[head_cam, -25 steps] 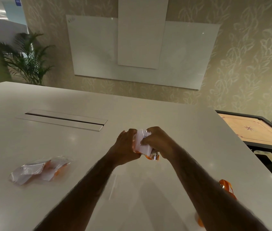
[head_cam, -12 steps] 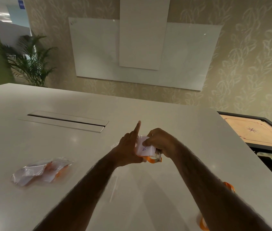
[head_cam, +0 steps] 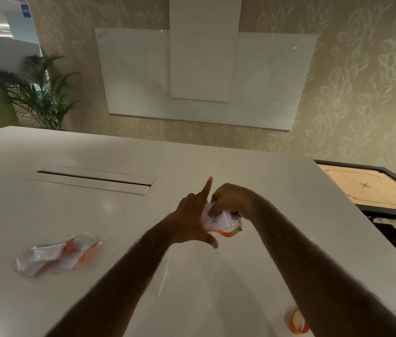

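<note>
Above the middle of the white table (head_cam: pixel 240 171) my two hands meet around a small white paper card (head_cam: pixel 216 218) with handwriting on it and an orange band (head_cam: pixel 228 232) looped beneath. My right hand (head_cam: pixel 231 199) pinches the card's top edge with thumb and curled fingers. My left hand (head_cam: pixel 192 220) lies flat against the card's left side, index finger pointing up and thumb stretched out below. Whether a clear sleeve covers the card is hard to tell.
Clear plastic bags with white paper and orange pieces (head_cam: pixel 58 254) lie on the table's left. An orange band (head_cam: pixel 297 323) lies near my right forearm. A cable slot cover (head_cam: pixel 90 180) is set in the tabletop. A carrom board (head_cam: pixel 372 188) stands to the right, a potted plant (head_cam: pixel 41 93) at back left.
My left hand let go of the card, its fingers straightening and the index finger rising. My right hand keeps its pinch. The card now faces me more, showing its writing.
</note>
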`<action>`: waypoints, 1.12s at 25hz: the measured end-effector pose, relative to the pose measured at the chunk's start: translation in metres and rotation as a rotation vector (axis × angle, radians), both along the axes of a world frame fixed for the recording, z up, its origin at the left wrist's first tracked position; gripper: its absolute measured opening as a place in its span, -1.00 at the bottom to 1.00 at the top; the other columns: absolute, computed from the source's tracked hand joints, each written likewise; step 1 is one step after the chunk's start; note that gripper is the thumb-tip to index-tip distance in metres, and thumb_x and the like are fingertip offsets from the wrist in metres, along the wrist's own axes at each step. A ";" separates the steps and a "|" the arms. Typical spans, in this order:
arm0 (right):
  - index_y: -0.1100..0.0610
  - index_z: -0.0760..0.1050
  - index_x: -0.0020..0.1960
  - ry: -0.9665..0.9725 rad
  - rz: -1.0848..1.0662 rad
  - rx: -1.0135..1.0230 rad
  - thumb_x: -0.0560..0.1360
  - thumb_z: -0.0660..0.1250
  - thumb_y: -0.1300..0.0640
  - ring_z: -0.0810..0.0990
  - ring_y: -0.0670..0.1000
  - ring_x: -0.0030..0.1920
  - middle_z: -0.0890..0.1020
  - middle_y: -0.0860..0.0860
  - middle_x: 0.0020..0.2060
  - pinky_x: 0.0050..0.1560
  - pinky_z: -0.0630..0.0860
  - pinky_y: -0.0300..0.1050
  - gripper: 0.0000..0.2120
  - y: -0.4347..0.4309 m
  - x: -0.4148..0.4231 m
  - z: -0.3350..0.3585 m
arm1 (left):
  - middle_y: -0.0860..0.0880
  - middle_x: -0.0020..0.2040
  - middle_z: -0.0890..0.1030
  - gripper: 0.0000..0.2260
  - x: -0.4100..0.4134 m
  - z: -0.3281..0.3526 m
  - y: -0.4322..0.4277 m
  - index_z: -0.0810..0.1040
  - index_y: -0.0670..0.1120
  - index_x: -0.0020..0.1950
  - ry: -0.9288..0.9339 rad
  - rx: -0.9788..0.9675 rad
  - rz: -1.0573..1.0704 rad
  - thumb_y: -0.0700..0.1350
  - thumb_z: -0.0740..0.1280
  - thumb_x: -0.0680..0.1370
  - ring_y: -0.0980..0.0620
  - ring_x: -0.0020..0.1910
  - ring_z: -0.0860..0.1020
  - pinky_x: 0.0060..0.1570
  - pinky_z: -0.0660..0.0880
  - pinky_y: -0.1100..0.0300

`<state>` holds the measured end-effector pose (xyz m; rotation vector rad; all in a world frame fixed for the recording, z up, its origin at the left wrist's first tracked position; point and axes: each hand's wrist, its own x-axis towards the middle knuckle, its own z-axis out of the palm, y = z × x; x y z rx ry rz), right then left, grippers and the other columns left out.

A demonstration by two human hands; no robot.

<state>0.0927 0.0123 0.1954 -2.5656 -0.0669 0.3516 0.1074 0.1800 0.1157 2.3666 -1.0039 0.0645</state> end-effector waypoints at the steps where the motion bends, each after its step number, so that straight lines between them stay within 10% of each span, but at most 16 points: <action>1: 0.16 0.61 0.00 0.006 -0.012 0.013 0.42 0.51 0.13 0.60 -0.05 -0.27 0.64 -0.01 -0.24 -0.38 0.50 -0.28 -0.80 -0.001 0.001 0.000 | -0.03 0.43 0.33 0.38 0.001 -0.001 -0.001 -0.53 0.29 0.47 -0.021 0.000 -0.006 0.35 0.60 0.17 0.15 0.14 0.25 0.28 0.20 0.10; 9: 0.24 0.62 -0.04 -0.046 -0.094 0.234 0.40 0.47 0.25 0.61 0.02 -0.27 0.65 0.11 -0.24 -0.31 0.54 -0.16 -0.84 0.003 -0.006 -0.010 | 0.05 0.30 0.49 0.35 0.007 0.002 -0.007 -0.29 0.13 0.60 -0.071 -0.045 -0.016 0.38 0.60 0.14 0.18 0.16 0.37 0.39 0.24 0.12; 13: 0.28 0.63 -0.01 -0.166 -0.156 0.219 0.41 0.46 0.26 0.59 0.01 -0.23 0.63 0.09 -0.21 -0.30 0.52 -0.18 -0.83 -0.001 -0.006 -0.012 | 0.15 0.19 0.48 -0.19 0.006 0.001 0.001 0.23 0.12 0.54 -0.154 -0.398 0.212 0.35 0.43 0.38 0.26 0.17 0.40 0.23 0.33 0.32; 15: 0.26 0.61 -0.01 -0.225 -0.199 0.220 0.43 0.48 0.23 0.59 0.04 -0.20 0.61 0.08 -0.20 -0.31 0.49 -0.19 -0.84 -0.002 -0.006 -0.014 | 0.17 0.04 0.53 -0.59 0.003 -0.001 -0.001 0.52 0.07 0.17 -0.248 -0.459 0.360 0.26 0.41 0.45 0.18 0.02 0.48 0.04 0.45 0.26; 19: 0.23 0.55 -0.08 -0.279 -0.206 0.168 0.40 0.48 0.27 0.57 0.05 -0.20 0.57 0.06 -0.23 -0.27 0.48 -0.19 -0.86 0.003 -0.004 -0.016 | 0.15 -0.28 0.50 -0.79 -0.002 0.001 -0.012 0.44 0.05 -0.25 -0.143 -0.312 0.487 0.01 0.40 0.54 0.14 -0.26 0.51 -0.23 0.43 0.19; 28: 0.14 0.50 -0.16 -0.344 -0.180 -0.251 0.47 0.38 0.20 0.61 0.06 -0.23 0.60 0.02 -0.26 -0.18 0.59 -0.06 -0.93 0.017 -0.010 -0.034 | 0.04 -0.25 0.51 -0.83 -0.012 0.003 -0.025 0.43 -0.05 -0.24 -0.192 -0.257 0.530 -0.08 0.32 0.53 0.03 -0.26 0.49 -0.30 0.40 0.15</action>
